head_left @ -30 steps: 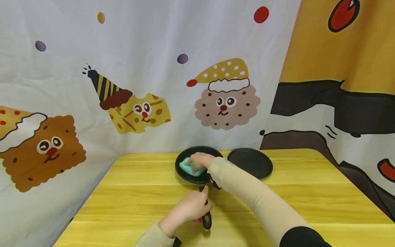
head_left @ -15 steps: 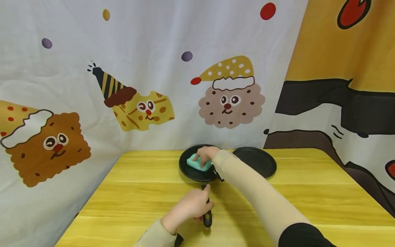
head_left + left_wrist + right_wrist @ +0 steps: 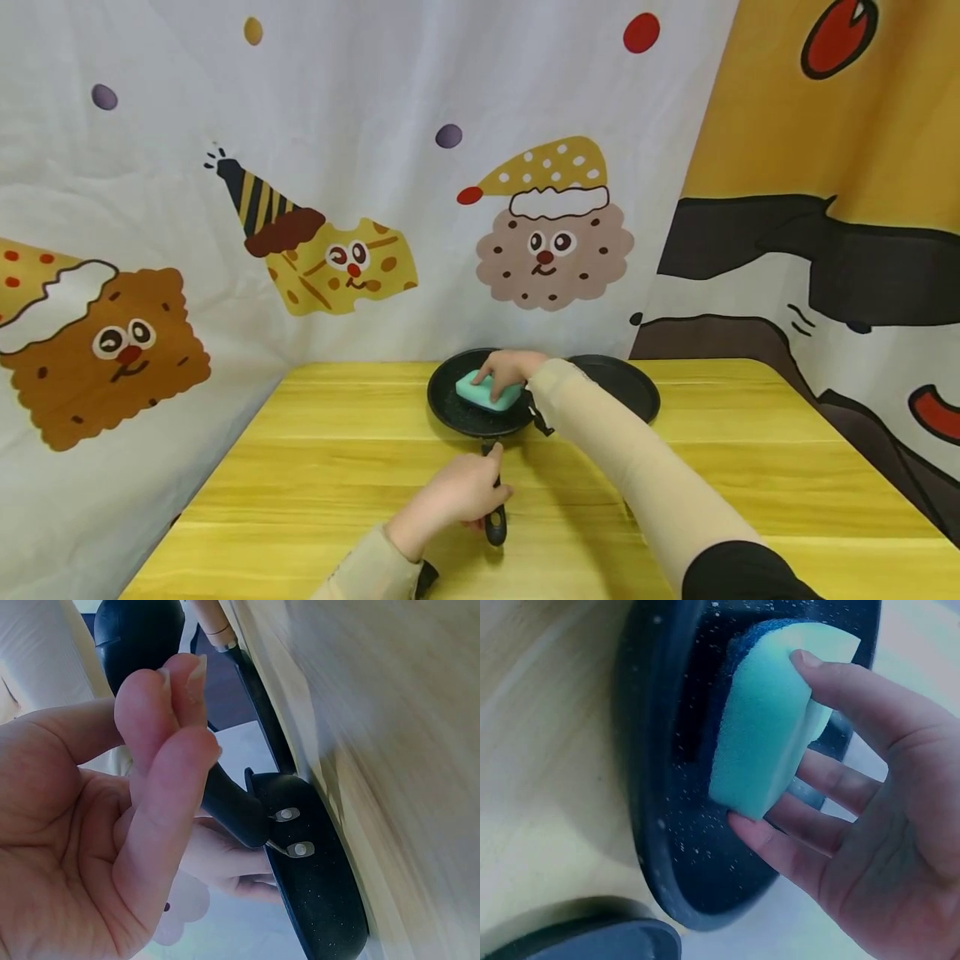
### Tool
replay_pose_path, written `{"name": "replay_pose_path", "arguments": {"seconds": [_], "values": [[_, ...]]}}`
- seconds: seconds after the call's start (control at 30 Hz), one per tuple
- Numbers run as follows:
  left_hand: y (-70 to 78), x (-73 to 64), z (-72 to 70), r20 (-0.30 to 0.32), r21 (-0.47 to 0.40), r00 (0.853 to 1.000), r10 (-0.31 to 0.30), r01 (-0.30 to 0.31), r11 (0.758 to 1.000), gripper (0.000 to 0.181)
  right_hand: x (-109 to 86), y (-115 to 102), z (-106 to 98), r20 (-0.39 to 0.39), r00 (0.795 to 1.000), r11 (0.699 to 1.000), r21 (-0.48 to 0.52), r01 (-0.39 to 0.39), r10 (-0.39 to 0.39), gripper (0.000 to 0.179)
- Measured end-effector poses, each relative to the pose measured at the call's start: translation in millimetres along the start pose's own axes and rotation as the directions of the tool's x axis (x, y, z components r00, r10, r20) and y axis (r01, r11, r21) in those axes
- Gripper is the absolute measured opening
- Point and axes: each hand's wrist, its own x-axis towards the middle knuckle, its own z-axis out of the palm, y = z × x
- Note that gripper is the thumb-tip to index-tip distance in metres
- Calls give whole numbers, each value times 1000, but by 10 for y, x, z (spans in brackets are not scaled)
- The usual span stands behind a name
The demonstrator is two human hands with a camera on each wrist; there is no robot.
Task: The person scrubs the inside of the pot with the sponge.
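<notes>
A black frying pan [image 3: 448, 410] lies on the wooden table with its handle [image 3: 495, 527] toward me. My left hand [image 3: 459, 487] grips that handle, with the index finger stretched along its top; curled fingers [image 3: 161, 780] show beside it in the left wrist view. Inside the pan, my right hand [image 3: 514, 368] holds a turquoise sponge [image 3: 491, 397] between thumb and fingers. The right wrist view shows the sponge's dark blue scouring side [image 3: 739, 664] turned to the pan floor. Pale specks dot the pan's inner surface [image 3: 705, 874].
A flat round black pan [image 3: 628, 385] lies just right of the frying pan, partly behind my right sleeve [image 3: 637, 467]. A wooden handle [image 3: 213, 621] joined to a dark part shows in the left wrist view. A printed curtain [image 3: 360, 125] hangs behind the table [image 3: 337, 467].
The sponge has moved with my right hand from the pan's left side toward its middle and slightly back. My left hand keeps its grip on the handle. The head view shifts slightly.
</notes>
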Motion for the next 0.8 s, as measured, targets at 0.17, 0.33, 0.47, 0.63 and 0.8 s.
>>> {"name": "replay_pose_path", "arguments": {"seconds": [0.17,0.33,0.47,0.63,0.8], "values": [[-4,3,5,21,-78,1000,-17,19,997,68,-132,18,-117,-28,998,998,24,58,-57,52],[-13,-5,-16,21,-110,1000,-9,11,994,68,-282,141,-281,-64,994,993,68,91,-87,53],[-32,-13,-15,14,-109,1000,3,-2,994,68,-455,297,-400,-99,993,988,130,83,-70,54],[-47,-15,2,9,-111,1000,16,-15,994,68,-702,554,-497,-124,992,978,208,9,17,56],[-27,-16,21,14,-133,1000,16,-13,991,69,-903,894,-562,-166,984,975,222,-31,69,56]]}}
